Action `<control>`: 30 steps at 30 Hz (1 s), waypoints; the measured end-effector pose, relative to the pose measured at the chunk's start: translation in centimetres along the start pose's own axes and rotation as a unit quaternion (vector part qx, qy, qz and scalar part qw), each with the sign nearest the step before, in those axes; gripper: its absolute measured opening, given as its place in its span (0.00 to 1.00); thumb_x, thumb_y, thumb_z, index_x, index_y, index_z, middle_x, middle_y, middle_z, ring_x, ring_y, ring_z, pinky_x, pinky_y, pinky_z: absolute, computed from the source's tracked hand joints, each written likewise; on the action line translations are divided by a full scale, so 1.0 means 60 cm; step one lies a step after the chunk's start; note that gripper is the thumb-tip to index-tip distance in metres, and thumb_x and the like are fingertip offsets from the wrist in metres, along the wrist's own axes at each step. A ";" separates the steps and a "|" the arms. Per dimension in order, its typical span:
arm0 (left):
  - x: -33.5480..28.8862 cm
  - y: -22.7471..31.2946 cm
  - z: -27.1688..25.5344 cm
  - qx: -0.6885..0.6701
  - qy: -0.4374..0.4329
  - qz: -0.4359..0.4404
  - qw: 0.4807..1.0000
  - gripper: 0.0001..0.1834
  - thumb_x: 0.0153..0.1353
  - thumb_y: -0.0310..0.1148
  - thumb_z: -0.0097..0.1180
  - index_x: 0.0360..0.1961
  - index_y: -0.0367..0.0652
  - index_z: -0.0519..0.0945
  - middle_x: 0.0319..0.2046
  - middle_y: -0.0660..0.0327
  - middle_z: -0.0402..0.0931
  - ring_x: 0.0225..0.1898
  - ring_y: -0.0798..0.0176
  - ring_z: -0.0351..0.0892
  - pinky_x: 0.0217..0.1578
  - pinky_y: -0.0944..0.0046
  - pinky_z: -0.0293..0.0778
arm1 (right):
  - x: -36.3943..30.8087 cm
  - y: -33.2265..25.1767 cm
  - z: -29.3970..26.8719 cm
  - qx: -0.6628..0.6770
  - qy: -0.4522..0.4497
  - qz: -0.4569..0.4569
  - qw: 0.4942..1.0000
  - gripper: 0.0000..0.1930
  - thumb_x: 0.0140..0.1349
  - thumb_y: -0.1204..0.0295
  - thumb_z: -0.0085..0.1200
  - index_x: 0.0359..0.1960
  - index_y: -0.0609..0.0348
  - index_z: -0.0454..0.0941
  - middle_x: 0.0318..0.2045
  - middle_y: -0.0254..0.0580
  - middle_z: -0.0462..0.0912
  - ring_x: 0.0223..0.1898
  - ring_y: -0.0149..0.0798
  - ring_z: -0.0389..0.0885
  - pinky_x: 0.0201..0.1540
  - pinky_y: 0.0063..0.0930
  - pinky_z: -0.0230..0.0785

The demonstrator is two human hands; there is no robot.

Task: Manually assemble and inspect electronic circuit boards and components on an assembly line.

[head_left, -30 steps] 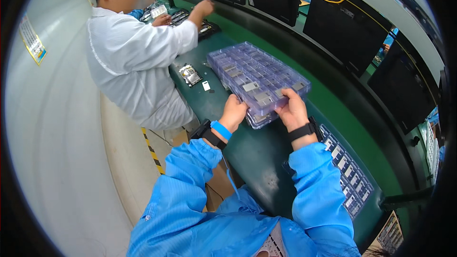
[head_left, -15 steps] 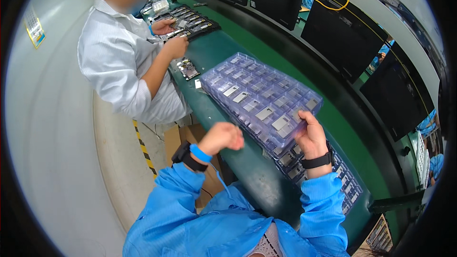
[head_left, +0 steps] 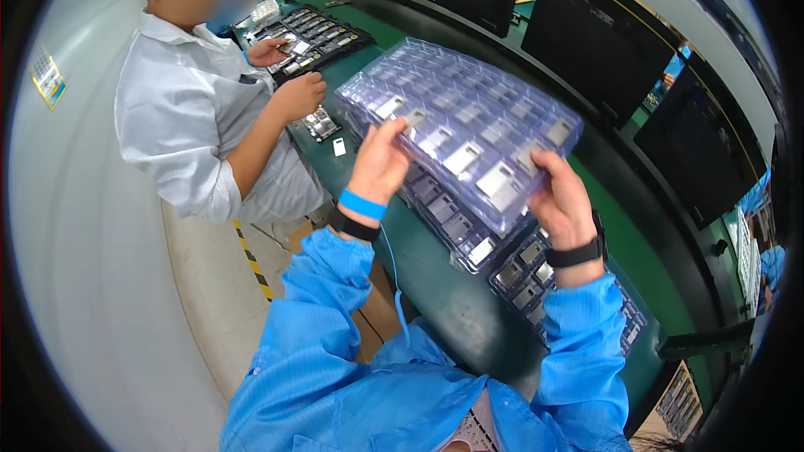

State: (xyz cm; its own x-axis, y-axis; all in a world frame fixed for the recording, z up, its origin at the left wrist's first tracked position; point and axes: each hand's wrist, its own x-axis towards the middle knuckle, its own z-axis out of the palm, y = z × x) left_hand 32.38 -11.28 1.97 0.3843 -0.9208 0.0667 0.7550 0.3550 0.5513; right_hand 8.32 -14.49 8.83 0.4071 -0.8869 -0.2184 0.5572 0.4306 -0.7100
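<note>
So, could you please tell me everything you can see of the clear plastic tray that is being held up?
The clear plastic tray is a thin, glossy, see-through sheet moulded into a grid of small rectangular pockets, with a violet tint. Several pockets hold flat pale rectangular parts; others look empty. It is lifted off the green bench and tilted, above more trays of the same kind lying there. The left hand grips its near left edge, and the right hand grips its near right corner.

Electronics assembly line

You sit at a long green counter (head_left: 444, 301) with component trays (head_left: 469, 121), dark monitors (head_left: 599, 42), and a coated co-worker (head_left: 197, 109) beside you.
</note>
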 end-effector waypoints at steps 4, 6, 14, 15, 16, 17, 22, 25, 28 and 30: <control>0.069 0.016 -0.031 -0.022 0.000 -0.039 0.999 0.10 0.59 0.28 0.48 0.41 0.37 0.70 0.41 0.58 0.73 0.43 0.59 0.74 0.48 0.60 0.70 | 0.070 0.005 0.027 0.018 -0.009 0.006 1.000 0.15 0.56 0.80 0.45 0.46 0.62 0.67 0.40 0.43 0.75 0.40 0.39 0.76 0.44 0.40 0.71; 0.083 0.017 -0.029 -0.030 0.027 -0.052 0.998 0.07 0.57 0.26 0.50 0.37 0.38 0.71 0.37 0.59 0.73 0.40 0.60 0.73 0.46 0.59 0.71 | 0.114 0.006 0.025 0.000 -0.005 0.010 1.000 0.11 0.54 0.79 0.47 0.40 0.59 0.68 0.36 0.39 0.75 0.36 0.36 0.75 0.38 0.37 0.72; 0.166 0.012 -0.101 -0.034 0.091 -0.033 0.995 0.04 0.53 0.23 0.52 0.31 0.40 0.72 0.31 0.62 0.72 0.36 0.62 0.73 0.42 0.60 0.72 | 0.199 0.031 0.042 -0.057 0.034 0.028 0.997 0.09 0.56 0.76 0.50 0.39 0.61 0.70 0.35 0.39 0.77 0.38 0.38 0.76 0.44 0.44 0.70; 0.175 0.014 -0.113 -0.033 0.090 -0.034 0.995 0.04 0.53 0.23 0.52 0.31 0.40 0.72 0.31 0.62 0.72 0.36 0.62 0.73 0.42 0.60 0.72 | 0.201 0.038 0.043 -0.056 0.034 0.027 0.998 0.09 0.56 0.76 0.50 0.39 0.61 0.70 0.35 0.39 0.77 0.38 0.38 0.76 0.44 0.44 0.70; 0.179 0.014 -0.113 -0.034 0.084 -0.038 0.995 0.06 0.54 0.23 0.52 0.33 0.40 0.71 0.34 0.61 0.73 0.37 0.60 0.74 0.42 0.60 0.73 | 0.198 0.046 0.040 -0.046 0.008 0.024 0.999 0.14 0.56 0.70 0.52 0.43 0.59 0.68 0.38 0.40 0.75 0.41 0.39 0.74 0.45 0.47 0.67; 0.183 0.011 -0.112 -0.036 0.078 -0.043 0.995 0.07 0.54 0.23 0.51 0.35 0.39 0.70 0.36 0.59 0.73 0.38 0.59 0.74 0.43 0.61 0.73 | 0.199 0.050 0.037 -0.035 -0.018 0.020 0.999 0.19 0.56 0.63 0.54 0.46 0.57 0.67 0.41 0.41 0.73 0.44 0.40 0.72 0.46 0.50 0.64; 0.213 0.025 -0.142 -0.095 0.136 -0.038 0.985 0.04 0.54 0.22 0.51 0.31 0.39 0.70 0.30 0.61 0.71 0.33 0.64 0.72 0.36 0.64 0.75 | 0.178 0.073 -0.006 -0.349 0.062 0.005 0.935 0.48 0.52 0.31 0.28 0.57 0.67 0.59 0.56 0.56 0.65 0.56 0.54 0.63 0.53 0.52 0.57; 0.217 0.030 -0.142 -0.079 0.154 -0.021 0.985 0.04 0.54 0.22 0.52 0.30 0.39 0.70 0.30 0.62 0.71 0.32 0.65 0.72 0.34 0.65 0.74 | 0.156 0.117 -0.066 -0.767 0.118 -0.045 0.629 0.33 0.49 0.52 0.56 0.46 0.70 0.66 0.44 0.64 0.71 0.44 0.61 0.72 0.48 0.44 0.65; 0.218 0.025 -0.130 -0.066 0.158 -0.029 0.985 0.03 0.54 0.22 0.51 0.30 0.40 0.70 0.29 0.63 0.70 0.31 0.66 0.71 0.32 0.66 0.73 | 0.141 0.126 -0.084 -0.777 0.119 -0.030 0.617 0.29 0.49 0.52 0.56 0.40 0.70 0.71 0.39 0.61 0.74 0.41 0.57 0.74 0.44 0.42 0.67; 0.214 0.018 -0.119 -0.054 0.164 -0.029 0.985 0.03 0.54 0.22 0.52 0.29 0.40 0.70 0.29 0.63 0.70 0.31 0.67 0.70 0.31 0.67 0.72 | 0.153 0.120 -0.110 -0.716 0.033 0.042 0.696 0.24 0.50 0.54 0.55 0.33 0.68 0.75 0.32 0.57 0.78 0.36 0.51 0.77 0.39 0.40 0.68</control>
State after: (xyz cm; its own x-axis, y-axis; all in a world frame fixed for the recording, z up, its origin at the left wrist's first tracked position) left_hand 41.94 -21.55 -2.53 0.4769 -0.8445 -0.2436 0.8255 0.3352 0.4540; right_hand 11.31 -20.60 -2.71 0.3340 -0.8951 -0.2955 -0.7779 -0.0847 -0.6226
